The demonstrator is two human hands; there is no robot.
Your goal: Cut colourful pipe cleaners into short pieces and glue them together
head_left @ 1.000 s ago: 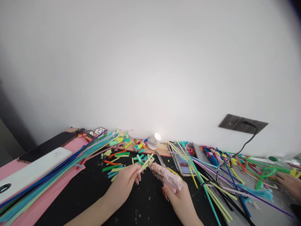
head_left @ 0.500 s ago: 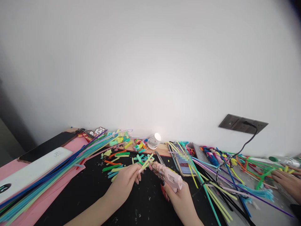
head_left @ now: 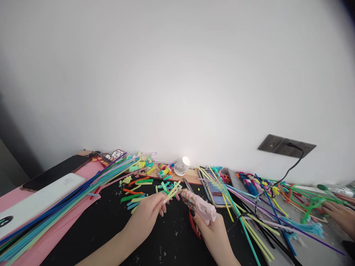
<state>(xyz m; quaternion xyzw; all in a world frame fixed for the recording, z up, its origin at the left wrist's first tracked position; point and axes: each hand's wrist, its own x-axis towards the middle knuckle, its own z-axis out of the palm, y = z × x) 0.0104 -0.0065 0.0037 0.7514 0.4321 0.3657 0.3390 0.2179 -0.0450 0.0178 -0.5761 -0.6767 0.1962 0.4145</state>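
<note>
Between its fingertips, my left hand pinches a folded yellow-green pipe cleaner over the black mat. My right hand is wrapped round the handle of a pink hot glue gun. The gun's tip points left, close beside the pipe cleaner; whether they touch I cannot tell. Scissors with red handles lie partly under the gun and my right hand. Short cut pipe cleaner pieces in green, orange and yellow lie left of my left hand's fingers.
A white paper cup stands by the wall. Right of the mat, long pipe cleaners lie across a phone. A black cord runs to the wall socket. At far right, another person's hand is near green pipe cleaners. A long bundle lies at left.
My right hand has drawn the glue gun slightly right, away from the pipe cleaner, uncovering more of the red scissor handles. My left hand stays put. The other person's hand has shifted slightly.
</note>
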